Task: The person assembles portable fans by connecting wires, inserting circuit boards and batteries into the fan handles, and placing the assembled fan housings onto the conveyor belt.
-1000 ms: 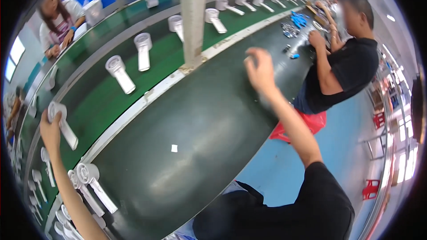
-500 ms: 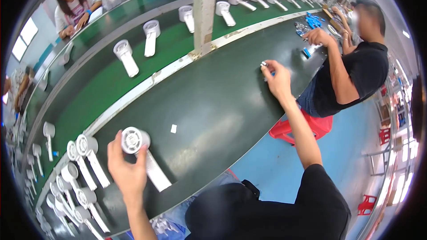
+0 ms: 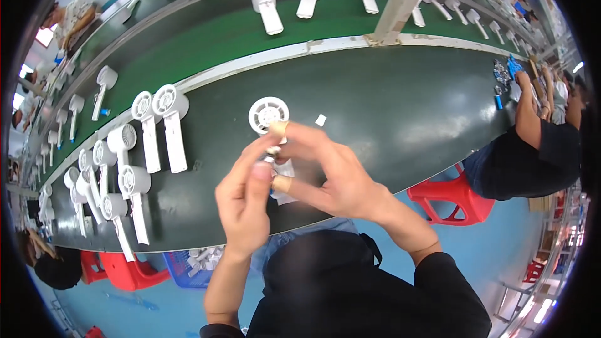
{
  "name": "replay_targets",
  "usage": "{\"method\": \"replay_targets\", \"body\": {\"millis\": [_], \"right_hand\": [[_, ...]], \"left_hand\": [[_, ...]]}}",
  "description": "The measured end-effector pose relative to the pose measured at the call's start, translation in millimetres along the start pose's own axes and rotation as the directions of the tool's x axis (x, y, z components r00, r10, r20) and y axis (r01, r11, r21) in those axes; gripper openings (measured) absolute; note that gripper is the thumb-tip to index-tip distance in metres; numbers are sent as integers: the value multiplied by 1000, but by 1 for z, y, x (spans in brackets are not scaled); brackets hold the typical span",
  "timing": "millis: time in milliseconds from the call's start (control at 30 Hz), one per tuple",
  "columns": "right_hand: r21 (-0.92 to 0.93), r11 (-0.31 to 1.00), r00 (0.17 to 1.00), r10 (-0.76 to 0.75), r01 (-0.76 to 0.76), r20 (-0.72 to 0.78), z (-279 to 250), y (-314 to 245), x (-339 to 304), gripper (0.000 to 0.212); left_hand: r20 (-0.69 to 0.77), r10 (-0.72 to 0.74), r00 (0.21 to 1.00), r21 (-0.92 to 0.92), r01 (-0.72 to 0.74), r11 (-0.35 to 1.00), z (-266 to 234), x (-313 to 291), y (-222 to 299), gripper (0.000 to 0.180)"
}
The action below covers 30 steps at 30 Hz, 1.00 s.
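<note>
My left hand [image 3: 243,203] is closed in a pinch on a small white and silver part [image 3: 270,157], whose exact kind I cannot make out. Around that pinch, my right hand [image 3: 344,175] has its thumb and forefinger apart, with tan coverings on the tips. A bit of blue shows just under the right thumb. Behind and below both hands a white handheld fan [image 3: 269,114] lies on the dark green table [image 3: 388,112]. Its round grille is in sight, while my fingers hide much of the handle.
Several white handheld fans [image 3: 134,181] lie at the left of the table. A small white square [image 3: 321,120] lies right of the fan. Beyond the pale rail [image 3: 238,75], more fans rest on a green belt [image 3: 206,44]. A post [image 3: 404,3] rises there. A co-worker [image 3: 532,150] sits at right.
My right hand has come from the far right to meet my left. The left hand has let go of the fan and now pinches the small part. My view has turned left.
</note>
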State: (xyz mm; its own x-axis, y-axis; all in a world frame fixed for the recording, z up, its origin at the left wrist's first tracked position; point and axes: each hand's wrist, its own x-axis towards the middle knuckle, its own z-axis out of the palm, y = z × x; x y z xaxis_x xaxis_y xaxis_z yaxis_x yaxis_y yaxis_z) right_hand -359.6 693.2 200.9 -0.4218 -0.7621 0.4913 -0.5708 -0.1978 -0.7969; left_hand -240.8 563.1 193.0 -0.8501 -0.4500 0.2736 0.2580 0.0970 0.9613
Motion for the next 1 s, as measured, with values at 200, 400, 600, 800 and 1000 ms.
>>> {"method": "replay_targets", "body": {"millis": [200,400,600,800,1000], "right_hand": [[76,965,966,255,-252,-33,-12,25,4,31],[-34,959,959,283,-282,27,-3,36,-1,15],[-45,973,969,228,-225,92,3,37,4,19],[-239,971,997,35,-16,75,19,57,1,20],[-330,941,997,-83,76,-6,27,60,0,21]], "left_hand": [[-240,-113,964,48,128,991,-22,3,0,33],[46,107,993,733,-107,672,-12,-4,-17,16],[124,158,980,852,-187,489,-11,0,-29,11],[-114,-259,959,497,281,821,-17,19,-5,14],[-49,-423,905,475,393,787,-26,22,2,16]]}}
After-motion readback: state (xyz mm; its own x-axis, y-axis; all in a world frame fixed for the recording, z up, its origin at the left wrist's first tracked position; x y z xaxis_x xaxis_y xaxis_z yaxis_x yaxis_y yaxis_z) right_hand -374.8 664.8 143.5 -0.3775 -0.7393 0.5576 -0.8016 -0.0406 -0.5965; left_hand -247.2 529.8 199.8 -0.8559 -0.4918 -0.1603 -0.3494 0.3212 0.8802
